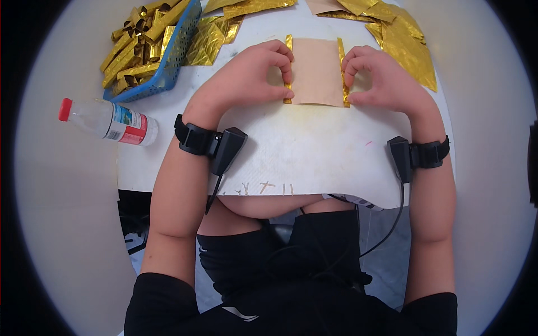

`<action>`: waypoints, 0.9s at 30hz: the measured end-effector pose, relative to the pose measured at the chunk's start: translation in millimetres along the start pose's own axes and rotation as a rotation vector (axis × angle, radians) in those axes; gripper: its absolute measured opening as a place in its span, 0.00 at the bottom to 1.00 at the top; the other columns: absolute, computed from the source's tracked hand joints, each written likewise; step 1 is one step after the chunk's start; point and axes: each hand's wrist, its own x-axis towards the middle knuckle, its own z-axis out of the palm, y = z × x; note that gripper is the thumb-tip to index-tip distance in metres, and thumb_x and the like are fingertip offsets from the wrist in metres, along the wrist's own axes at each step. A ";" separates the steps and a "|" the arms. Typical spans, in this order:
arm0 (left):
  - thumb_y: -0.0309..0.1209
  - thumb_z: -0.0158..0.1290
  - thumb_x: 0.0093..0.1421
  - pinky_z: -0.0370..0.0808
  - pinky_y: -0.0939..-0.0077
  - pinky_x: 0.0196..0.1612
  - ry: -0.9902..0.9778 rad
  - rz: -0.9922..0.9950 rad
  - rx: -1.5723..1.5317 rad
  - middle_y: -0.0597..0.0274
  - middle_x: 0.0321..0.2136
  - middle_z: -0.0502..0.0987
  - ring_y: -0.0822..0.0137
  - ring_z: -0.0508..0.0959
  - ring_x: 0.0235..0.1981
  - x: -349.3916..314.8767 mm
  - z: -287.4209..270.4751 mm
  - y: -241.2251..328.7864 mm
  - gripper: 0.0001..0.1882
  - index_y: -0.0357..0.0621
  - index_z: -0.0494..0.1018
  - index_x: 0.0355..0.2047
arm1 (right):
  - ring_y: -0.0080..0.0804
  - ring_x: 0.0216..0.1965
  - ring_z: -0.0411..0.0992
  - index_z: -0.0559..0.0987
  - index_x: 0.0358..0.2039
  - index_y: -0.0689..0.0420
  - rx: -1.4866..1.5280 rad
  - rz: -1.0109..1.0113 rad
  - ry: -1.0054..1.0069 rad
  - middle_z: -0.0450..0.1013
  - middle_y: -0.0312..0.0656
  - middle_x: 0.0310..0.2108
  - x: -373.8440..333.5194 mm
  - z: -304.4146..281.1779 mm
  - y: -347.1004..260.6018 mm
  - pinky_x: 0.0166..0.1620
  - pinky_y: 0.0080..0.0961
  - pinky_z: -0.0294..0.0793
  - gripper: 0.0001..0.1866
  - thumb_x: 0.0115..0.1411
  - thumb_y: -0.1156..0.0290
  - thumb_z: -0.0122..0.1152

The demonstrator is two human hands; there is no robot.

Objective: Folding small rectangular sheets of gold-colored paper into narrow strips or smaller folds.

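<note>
A square-looking tan paper sheet with shiny gold edge strips (317,73) lies tan side up on the white table (314,151), towards the far side, between the two hands. The left hand (252,71) and right hand (386,79) are half curled, thumbs slightly apart from the fingertips, each touching its own side's strip; whether they pinch or merely press cannot be told. For good work here, even pressure along both strips, with the sheet flat and the strips parallel, would probably serve best. The strips run near to far; the sheet's sides are too alike to settle its long axis, and nothing marks a pointing end.
</note>
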 end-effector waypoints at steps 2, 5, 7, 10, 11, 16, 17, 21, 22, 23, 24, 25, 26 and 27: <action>0.29 0.70 0.49 0.73 0.66 0.59 -0.014 -0.005 0.012 0.58 0.52 0.78 0.55 0.78 0.55 -0.1 -0.5 1.1 0.11 0.42 0.79 0.30 | 0.38 0.49 0.73 0.79 0.29 0.57 -0.018 -0.015 -0.010 0.75 0.38 0.43 0.1 -0.7 0.1 0.56 0.31 0.72 0.14 0.42 0.73 0.76; 0.28 0.69 0.49 0.73 0.66 0.60 -0.023 0.029 0.048 0.58 0.53 0.78 0.55 0.78 0.55 -1.6 -1.7 0.8 0.11 0.43 0.80 0.31 | 0.41 0.50 0.73 0.79 0.29 0.55 -0.003 -0.079 0.051 0.75 0.39 0.43 -2.8 5.1 6.0 0.52 0.35 0.74 0.15 0.44 0.69 0.78; 0.29 0.70 0.48 0.72 0.65 0.60 -0.027 0.039 0.025 0.58 0.55 0.78 0.55 0.77 0.56 -2.5 -2.8 3.2 0.11 0.44 0.80 0.32 | 0.41 0.50 0.72 0.79 0.29 0.55 -0.026 -0.060 0.048 0.75 0.39 0.44 -1.3 3.1 6.0 0.52 0.35 0.74 0.15 0.44 0.68 0.78; 0.29 0.70 0.48 0.72 0.65 0.60 -0.022 0.030 -0.002 0.58 0.55 0.78 0.55 0.77 0.56 -5.9 -2.4 2.8 0.12 0.44 0.80 0.32 | 0.41 0.51 0.72 0.79 0.29 0.55 -0.027 -0.031 0.044 0.75 0.39 0.44 0.5 4.9 7.5 0.53 0.35 0.74 0.16 0.44 0.67 0.79; 0.29 0.70 0.48 0.72 0.65 0.60 -0.020 0.033 -0.002 0.58 0.55 0.78 0.55 0.77 0.56 -5.3 -2.2 2.5 0.12 0.44 0.80 0.32 | 0.41 0.51 0.72 0.79 0.29 0.55 -0.015 -0.014 0.046 0.75 0.39 0.44 0.1 4.4 8.3 0.53 0.35 0.74 0.16 0.44 0.67 0.79; 0.30 0.71 0.47 0.71 0.64 0.63 -0.027 0.053 0.017 0.55 0.58 0.77 0.53 0.77 0.58 -4.4 -3.1 -1.3 0.12 0.44 0.81 0.31 | 0.39 0.52 0.73 0.79 0.28 0.57 0.005 -0.017 0.035 0.75 0.38 0.46 0.2 0.7 8.0 0.56 0.33 0.72 0.13 0.45 0.71 0.77; 0.30 0.71 0.47 0.71 0.64 0.63 -0.026 0.054 0.018 0.55 0.58 0.77 0.53 0.77 0.58 -4.0 -2.4 -1.6 0.12 0.44 0.81 0.31 | 0.37 0.53 0.72 0.78 0.27 0.57 0.033 0.000 0.024 0.75 0.38 0.47 0.2 -0.1 6.6 0.58 0.31 0.71 0.11 0.46 0.74 0.75; 0.30 0.70 0.48 0.71 0.64 0.64 -0.010 0.034 0.004 0.51 0.60 0.78 0.51 0.78 0.58 -3.2 0.9 2.2 0.09 0.42 0.81 0.27 | 0.38 0.54 0.73 0.79 0.26 0.58 -0.007 -0.014 0.031 0.75 0.38 0.48 -1.0 0.7 8.6 0.59 0.31 0.71 0.11 0.45 0.74 0.76; 0.30 0.69 0.48 0.71 0.64 0.64 0.000 0.035 0.027 0.50 0.61 0.78 0.51 0.79 0.57 -3.4 1.6 3.2 0.09 0.41 0.80 0.26 | 0.38 0.54 0.72 0.79 0.26 0.58 -0.006 -0.009 0.031 0.75 0.38 0.48 -1.7 0.2 6.5 0.60 0.31 0.71 0.11 0.45 0.74 0.76; 0.30 0.69 0.48 0.71 0.64 0.64 0.002 0.034 0.027 0.50 0.61 0.78 0.51 0.79 0.57 -3.8 1.5 3.0 0.09 0.41 0.80 0.26 | 0.38 0.54 0.72 0.80 0.27 0.58 -0.007 -0.007 0.032 0.75 0.39 0.48 -0.9 -0.7 4.8 0.60 0.32 0.71 0.12 0.44 0.73 0.76; 0.30 0.68 0.49 0.72 0.64 0.63 0.007 0.036 0.027 0.49 0.61 0.78 0.50 0.79 0.56 -4.4 1.3 2.6 0.09 0.40 0.81 0.26 | 0.38 0.54 0.72 0.80 0.27 0.58 -0.008 -0.010 0.031 0.75 0.39 0.48 -0.7 -0.7 4.4 0.60 0.32 0.71 0.12 0.44 0.73 0.76; 0.30 0.68 0.49 0.73 0.65 0.62 0.012 0.038 0.028 0.48 0.60 0.79 0.50 0.80 0.55 -4.8 1.1 2.1 0.09 0.39 0.81 0.27 | 0.39 0.55 0.72 0.80 0.27 0.57 0.000 -0.006 0.023 0.74 0.39 0.49 -0.9 -0.9 4.5 0.60 0.32 0.71 0.12 0.44 0.73 0.77; 0.30 0.68 0.49 0.73 0.65 0.62 0.011 0.037 0.025 0.48 0.60 0.79 0.50 0.80 0.55 -4.4 1.9 2.8 0.09 0.39 0.81 0.27 | 0.39 0.55 0.72 0.80 0.28 0.57 0.008 0.002 0.015 0.74 0.39 0.50 -2.4 -0.8 5.2 0.61 0.32 0.71 0.12 0.44 0.73 0.77; 0.30 0.67 0.50 0.73 0.65 0.60 0.020 0.036 0.037 0.48 0.60 0.79 0.49 0.81 0.53 -3.7 2.4 3.9 0.09 0.38 0.82 0.28 | 0.39 0.55 0.72 0.80 0.28 0.57 0.009 0.004 0.013 0.74 0.39 0.50 -2.7 -0.7 6.1 0.61 0.32 0.71 0.12 0.44 0.73 0.77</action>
